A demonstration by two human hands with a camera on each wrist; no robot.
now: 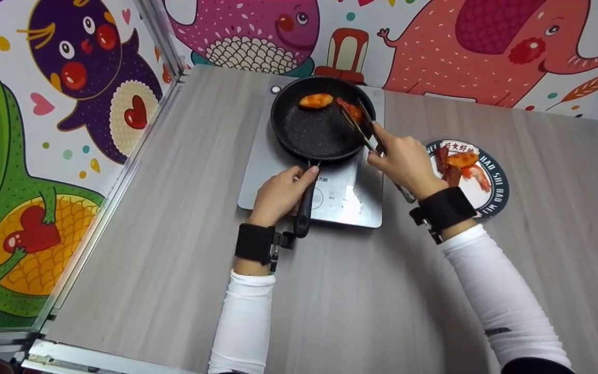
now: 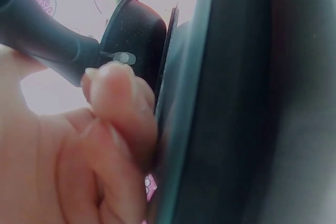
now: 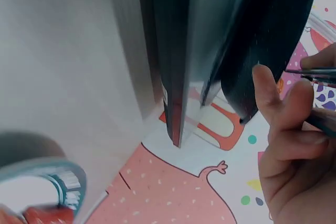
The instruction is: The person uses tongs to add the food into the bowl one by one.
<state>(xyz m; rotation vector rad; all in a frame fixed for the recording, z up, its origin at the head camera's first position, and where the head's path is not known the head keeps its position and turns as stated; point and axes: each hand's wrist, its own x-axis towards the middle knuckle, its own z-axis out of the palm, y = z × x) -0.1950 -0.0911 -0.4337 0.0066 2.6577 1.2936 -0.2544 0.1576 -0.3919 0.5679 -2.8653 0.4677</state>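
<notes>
The dark red piece of food [image 1: 350, 110] lies in the black frying pan [image 1: 307, 130], at the top middle of the frame, between the tips of the tongs [image 1: 357, 128]. I can't tell if they squeeze it; a crooked pinch might let it slip. The right hand [image 1: 405, 162] is wrapped around the tongs, close to the pan's edge, so if that's hot it could get burned. The left hand [image 1: 284, 192] grips the handle [image 1: 304, 212]; a hard tug could slide the pan off the induction cooker [image 1: 255, 189]. An orange piece [image 1: 315, 101] sits nearby and could get bumped. At the right of the frame, a black wrist strap [image 1: 449, 208] hides part of the plate [image 1: 501, 182] on the tabletop [image 1: 174, 259] and could knock it.
</notes>
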